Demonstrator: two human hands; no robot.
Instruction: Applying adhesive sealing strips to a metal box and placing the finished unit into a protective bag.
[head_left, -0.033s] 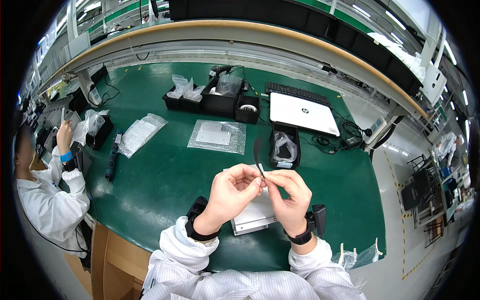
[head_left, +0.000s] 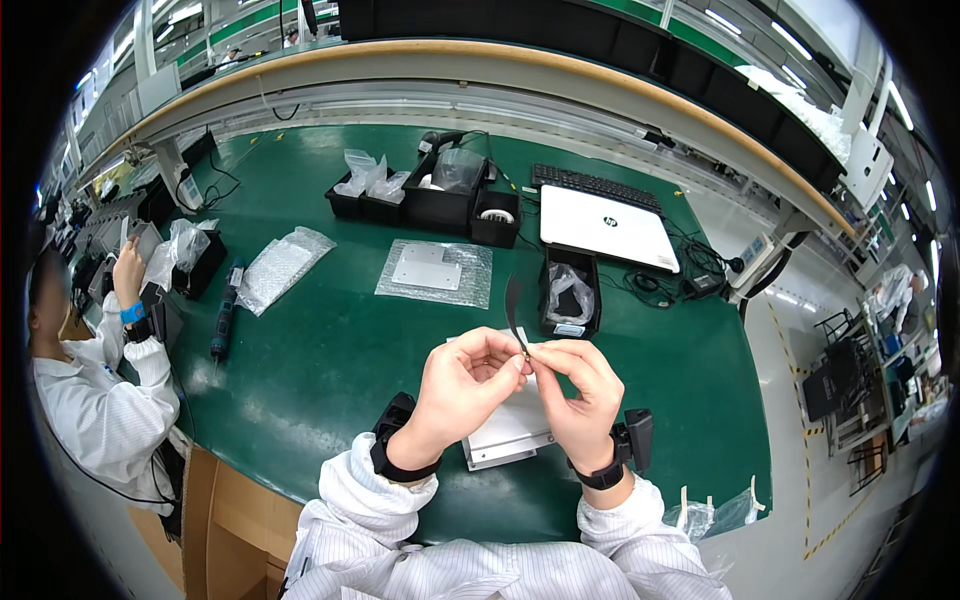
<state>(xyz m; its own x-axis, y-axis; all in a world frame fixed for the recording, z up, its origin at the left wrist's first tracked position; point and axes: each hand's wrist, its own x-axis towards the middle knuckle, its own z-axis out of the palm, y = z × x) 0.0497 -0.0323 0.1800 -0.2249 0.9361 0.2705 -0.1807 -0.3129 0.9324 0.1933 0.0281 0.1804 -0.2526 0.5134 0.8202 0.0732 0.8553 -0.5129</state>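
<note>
Close together over the near middle of the bench, both hands are closed in a pinch. My left hand [head_left: 462, 388] and my right hand [head_left: 578, 392] meet at the lower end of a thin, curved black strip [head_left: 513, 300]. Its wide end sticks up above the fingers, and a tiny brass-coloured bit shows at the fingertips. The fingers hide most of that lower end. Beneath the hands lies a pale grey metal housing [head_left: 505, 430], partly covered by them. Farther off, a flat metal plate [head_left: 428, 268] with a notch rests on bubble wrap [head_left: 477, 285].
Black bins [head_left: 430, 208] holding plastic bags stand at the back; another bin [head_left: 570, 300] is beyond my right hand. A white laptop [head_left: 610, 225] and keyboard [head_left: 597, 187] sit back right. An electric screwdriver [head_left: 225, 320] lies left, near a co-worker [head_left: 105, 400].
</note>
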